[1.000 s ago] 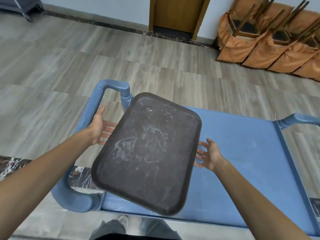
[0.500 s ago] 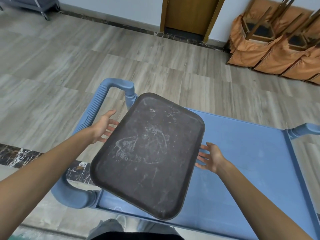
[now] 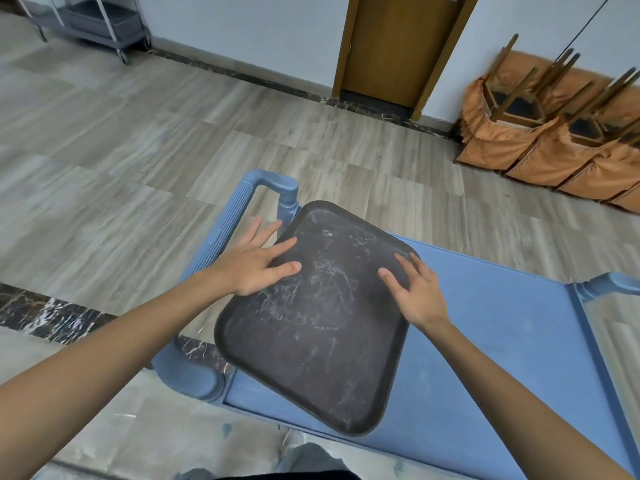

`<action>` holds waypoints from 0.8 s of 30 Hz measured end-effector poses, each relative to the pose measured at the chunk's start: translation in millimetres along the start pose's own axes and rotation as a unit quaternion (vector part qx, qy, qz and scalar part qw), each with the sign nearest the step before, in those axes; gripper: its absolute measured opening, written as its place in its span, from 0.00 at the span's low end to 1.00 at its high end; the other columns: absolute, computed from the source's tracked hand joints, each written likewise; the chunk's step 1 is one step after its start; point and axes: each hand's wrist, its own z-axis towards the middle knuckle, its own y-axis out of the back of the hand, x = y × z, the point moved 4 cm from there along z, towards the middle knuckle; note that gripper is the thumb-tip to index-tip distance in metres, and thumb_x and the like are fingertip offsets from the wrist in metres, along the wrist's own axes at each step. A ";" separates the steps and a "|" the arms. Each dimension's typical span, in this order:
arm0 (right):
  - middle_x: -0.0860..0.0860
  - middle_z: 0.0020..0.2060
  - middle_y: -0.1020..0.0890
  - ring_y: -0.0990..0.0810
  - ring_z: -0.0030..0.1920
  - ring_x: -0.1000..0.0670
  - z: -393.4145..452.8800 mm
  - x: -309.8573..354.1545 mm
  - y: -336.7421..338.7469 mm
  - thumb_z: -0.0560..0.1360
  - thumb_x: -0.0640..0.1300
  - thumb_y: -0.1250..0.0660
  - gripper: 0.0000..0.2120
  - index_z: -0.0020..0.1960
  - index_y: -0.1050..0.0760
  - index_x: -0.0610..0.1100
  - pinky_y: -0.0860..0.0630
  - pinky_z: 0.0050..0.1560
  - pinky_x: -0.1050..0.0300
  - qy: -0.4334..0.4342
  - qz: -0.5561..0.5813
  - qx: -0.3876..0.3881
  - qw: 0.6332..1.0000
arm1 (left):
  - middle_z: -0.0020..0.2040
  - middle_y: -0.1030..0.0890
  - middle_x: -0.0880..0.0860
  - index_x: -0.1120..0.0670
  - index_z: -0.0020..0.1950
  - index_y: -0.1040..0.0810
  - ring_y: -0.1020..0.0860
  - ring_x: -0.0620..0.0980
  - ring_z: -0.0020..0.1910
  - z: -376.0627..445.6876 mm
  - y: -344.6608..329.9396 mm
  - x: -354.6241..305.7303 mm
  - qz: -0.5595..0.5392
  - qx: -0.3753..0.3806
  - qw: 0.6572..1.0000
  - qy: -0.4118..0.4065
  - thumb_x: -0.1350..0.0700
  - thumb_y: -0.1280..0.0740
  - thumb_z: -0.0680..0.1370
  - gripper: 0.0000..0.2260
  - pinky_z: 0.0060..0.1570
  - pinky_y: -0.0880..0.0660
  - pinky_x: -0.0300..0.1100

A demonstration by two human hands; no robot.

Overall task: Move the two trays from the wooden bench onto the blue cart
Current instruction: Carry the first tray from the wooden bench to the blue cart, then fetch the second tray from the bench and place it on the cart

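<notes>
Grey wood-grain flooring (image 3: 138,140) runs back to a pale wall, where a brown door (image 3: 398,46) stands shut and a row of upturned chairs in orange covers (image 3: 540,147) leans along the right side; a grey trolley (image 3: 100,19) sits in the far left corner. Close to the camera, the blue cart (image 3: 502,341) fills the lower right, its ribbed handle (image 3: 228,230) curving up at the left end. One dark tray (image 3: 311,334), scuffed with pale scratches, lies skewed on the cart's top at the handle end, its near left edge reaching past the cart's rim. Only this tray is visible; the wooden bench is out of view. The left hand (image 3: 252,265) lies flat at the tray's far left edge, fingers spread, two fingertips on the tray surface and the others over the gap toward the handle. The right hand (image 3: 415,292) rests palm down on the tray's right side, fingers splayed and pointing to the far edge. Neither grip is closed around anything: both hands are open and pressed flat. Grey trouser legs (image 3: 304,462) show at the bottom edge.
</notes>
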 end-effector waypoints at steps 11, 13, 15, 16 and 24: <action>0.55 0.83 0.55 0.60 0.82 0.50 -59.8 188.2 -39.8 0.73 0.80 0.57 0.42 0.82 0.52 0.62 0.47 0.80 0.41 0.215 -0.136 -0.038 0.966 | 0.81 0.65 0.45 0.36 0.81 0.52 0.73 0.53 0.77 -131.3 53.2 92.7 0.126 -0.152 0.978 0.066 0.22 0.61 0.68 0.42 0.77 0.65 0.59; 0.55 0.83 0.56 0.60 0.82 0.49 -74.6 226.1 -51.8 0.74 0.80 0.58 0.42 0.82 0.52 0.62 0.51 0.80 0.42 0.263 -0.157 -0.038 0.951 | 0.81 0.66 0.44 0.35 0.81 0.53 0.72 0.53 0.78 -159.4 55.2 118.9 0.127 -0.162 0.974 0.096 0.22 0.62 0.68 0.42 0.77 0.64 0.60; 0.54 0.83 0.55 0.60 0.82 0.49 -90.3 262.9 -65.5 0.75 0.79 0.58 0.41 0.82 0.52 0.62 0.54 0.80 0.42 0.304 -0.165 -0.035 0.938 | 0.81 0.65 0.44 0.35 0.81 0.52 0.71 0.53 0.78 -188.0 54.9 145.8 0.121 -0.174 0.969 0.126 0.22 0.62 0.68 0.42 0.77 0.63 0.60; 0.54 0.83 0.55 0.60 0.82 0.48 -97.9 280.5 -73.2 0.75 0.79 0.57 0.41 0.82 0.51 0.62 0.54 0.80 0.41 0.320 -0.168 -0.031 0.932 | 0.81 0.65 0.44 0.35 0.80 0.52 0.71 0.53 0.78 -202.5 53.8 159.1 0.116 -0.181 0.967 0.140 0.22 0.62 0.68 0.42 0.77 0.64 0.60; 0.55 0.83 0.56 0.57 0.83 0.47 -161.4 397.8 -161.0 0.74 0.79 0.57 0.41 0.82 0.52 0.64 0.53 0.80 0.39 0.414 -0.195 0.055 0.888 | 0.80 0.65 0.42 0.34 0.80 0.52 0.72 0.52 0.77 -331.5 22.6 257.0 0.089 -0.196 0.940 0.263 0.21 0.64 0.68 0.41 0.77 0.65 0.59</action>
